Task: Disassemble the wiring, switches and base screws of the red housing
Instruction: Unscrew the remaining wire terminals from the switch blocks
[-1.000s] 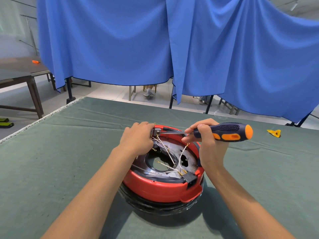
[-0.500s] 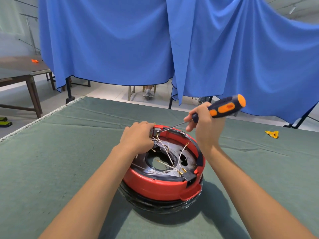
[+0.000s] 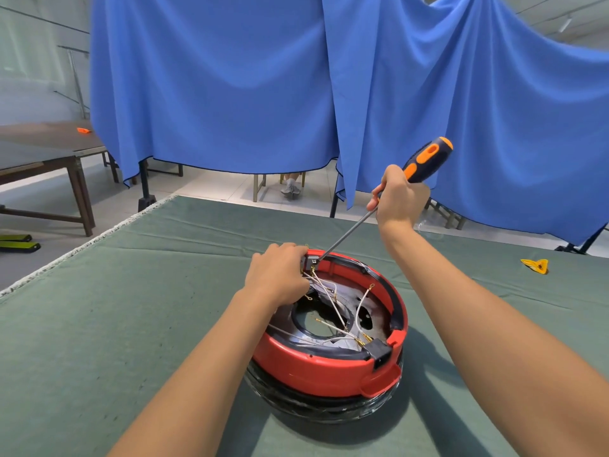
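the left hand (image 3: 278, 273) curls over a small grey switch block (image 3: 311, 260) on the far rim, hiding most of it. the round red plastic housing (image 3: 329, 364) sits mid-table on green cloth (image 3: 99, 324), holding loose white wires (image 3: 333, 305). the right hand (image 3: 400, 201) grips the orange-and-navy screwdriver (image 3: 425, 161), tip at the block.

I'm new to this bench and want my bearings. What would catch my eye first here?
The red housing sits mid-table on the green cloth, its white wires exposed. The right hand holds an orange-and-navy screwdriver slanted down to a small switch at the housing's far rim, where the left hand steadies it. Blue curtains fill the background.
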Demonstrator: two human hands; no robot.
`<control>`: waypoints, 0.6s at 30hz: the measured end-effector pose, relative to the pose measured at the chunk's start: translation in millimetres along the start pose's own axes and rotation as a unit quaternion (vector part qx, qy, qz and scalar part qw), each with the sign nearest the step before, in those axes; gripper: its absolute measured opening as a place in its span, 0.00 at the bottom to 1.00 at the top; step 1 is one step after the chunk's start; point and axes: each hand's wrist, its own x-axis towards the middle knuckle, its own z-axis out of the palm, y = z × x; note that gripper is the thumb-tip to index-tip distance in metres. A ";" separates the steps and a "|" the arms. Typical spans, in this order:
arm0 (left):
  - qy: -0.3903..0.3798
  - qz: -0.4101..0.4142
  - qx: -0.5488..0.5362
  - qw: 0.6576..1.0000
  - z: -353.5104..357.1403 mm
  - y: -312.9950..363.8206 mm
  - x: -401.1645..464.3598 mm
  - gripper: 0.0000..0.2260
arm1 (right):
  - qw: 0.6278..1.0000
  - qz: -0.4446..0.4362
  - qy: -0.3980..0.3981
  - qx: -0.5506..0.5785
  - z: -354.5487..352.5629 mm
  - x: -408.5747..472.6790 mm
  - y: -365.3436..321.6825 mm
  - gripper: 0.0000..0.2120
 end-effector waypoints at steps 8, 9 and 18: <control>0.006 0.000 -0.016 1.000 -0.6 0.5 0.6 0.22 | 0.998 -0.058 0.021 0.029 -9.4 -16.7 2.3 0.09; 0.008 0.001 -0.017 1.000 -0.3 0.6 0.6 0.22 | 0.996 -0.073 0.023 0.042 -14.6 -25.0 4.2 0.08; -0.002 0.005 -0.004 1.000 -0.6 1.2 -0.7 0.23 | 0.987 -0.146 -0.064 0.034 -55.3 -70.7 13.8 0.10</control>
